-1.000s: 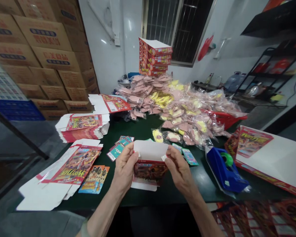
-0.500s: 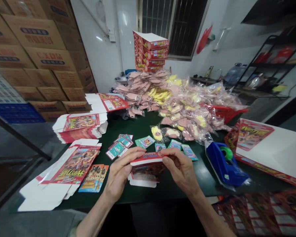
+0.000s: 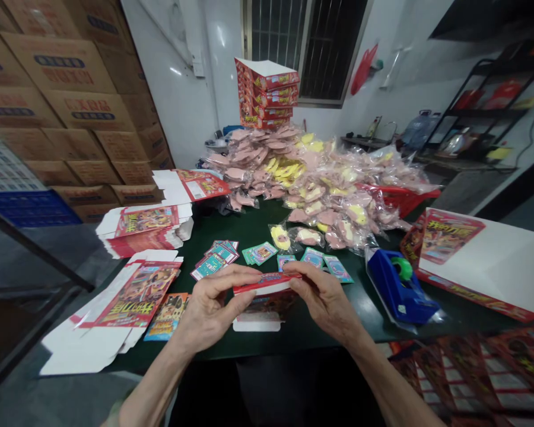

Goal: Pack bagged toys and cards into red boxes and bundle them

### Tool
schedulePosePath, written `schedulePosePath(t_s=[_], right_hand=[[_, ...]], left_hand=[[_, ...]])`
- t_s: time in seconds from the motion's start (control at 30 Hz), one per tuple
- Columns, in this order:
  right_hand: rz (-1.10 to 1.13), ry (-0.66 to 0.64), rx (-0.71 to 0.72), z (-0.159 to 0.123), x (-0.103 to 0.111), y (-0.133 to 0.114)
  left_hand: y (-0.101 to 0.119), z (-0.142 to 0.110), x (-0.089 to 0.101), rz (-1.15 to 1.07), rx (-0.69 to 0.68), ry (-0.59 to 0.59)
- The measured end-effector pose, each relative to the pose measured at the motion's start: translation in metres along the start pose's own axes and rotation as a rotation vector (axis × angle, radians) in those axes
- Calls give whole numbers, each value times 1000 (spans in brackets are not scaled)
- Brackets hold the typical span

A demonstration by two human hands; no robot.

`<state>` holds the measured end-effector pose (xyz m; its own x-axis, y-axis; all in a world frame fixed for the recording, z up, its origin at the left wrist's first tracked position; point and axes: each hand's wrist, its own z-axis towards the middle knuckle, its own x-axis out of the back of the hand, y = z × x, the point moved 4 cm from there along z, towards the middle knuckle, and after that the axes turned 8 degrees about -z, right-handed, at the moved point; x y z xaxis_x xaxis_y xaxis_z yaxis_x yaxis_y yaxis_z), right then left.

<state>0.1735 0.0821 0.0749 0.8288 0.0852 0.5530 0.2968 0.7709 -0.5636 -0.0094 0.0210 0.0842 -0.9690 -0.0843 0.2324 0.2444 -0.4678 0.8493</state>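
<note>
Between my hands, over the near edge of the dark green table [image 3: 356,332], is a small red printed cardboard box [image 3: 267,287] with a white flap hanging toward me. My left hand [image 3: 216,305] grips its left end, thumb in front and fingers along the top edge. At the right end, my right hand [image 3: 323,296] pinches the same box between thumb and fingers. Just beyond lie teal cards [image 3: 214,261], green cards [image 3: 260,254] and blue-green cards [image 3: 338,268]. Orange-and-blue packets [image 3: 167,317] lie to the left of my left hand.
Flat red-and-white cartons [image 3: 137,290] are stacked at left. A blue tape dispenser [image 3: 400,290] and an open display box [image 3: 485,267] stand at right. Bagged pink and yellow pieces [image 3: 293,172] heap up behind, before stacked red boxes [image 3: 267,95]. Brown cartons [image 3: 71,107] line the left wall.
The top panel of the box has tipped flatter, and my left thumb has moved up onto its front edge. The view has shifted slightly.
</note>
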Motion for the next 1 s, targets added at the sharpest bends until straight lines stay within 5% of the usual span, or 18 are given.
schedulePosePath(t_s=[0.2, 0.37, 0.63, 1.0], right_hand=[[26, 76, 2, -7, -1, 1], [41, 123, -1, -9, -2, 3], [56, 130, -18, -9, -2, 5], [65, 161, 53, -20, -7, 6]], left_hand=[[8, 3, -4, 45, -53, 4], [13, -3, -14, 288, -214, -15], [0, -20, -28, 530, -347, 40], [-2, -23, -35, 509, -488, 172]])
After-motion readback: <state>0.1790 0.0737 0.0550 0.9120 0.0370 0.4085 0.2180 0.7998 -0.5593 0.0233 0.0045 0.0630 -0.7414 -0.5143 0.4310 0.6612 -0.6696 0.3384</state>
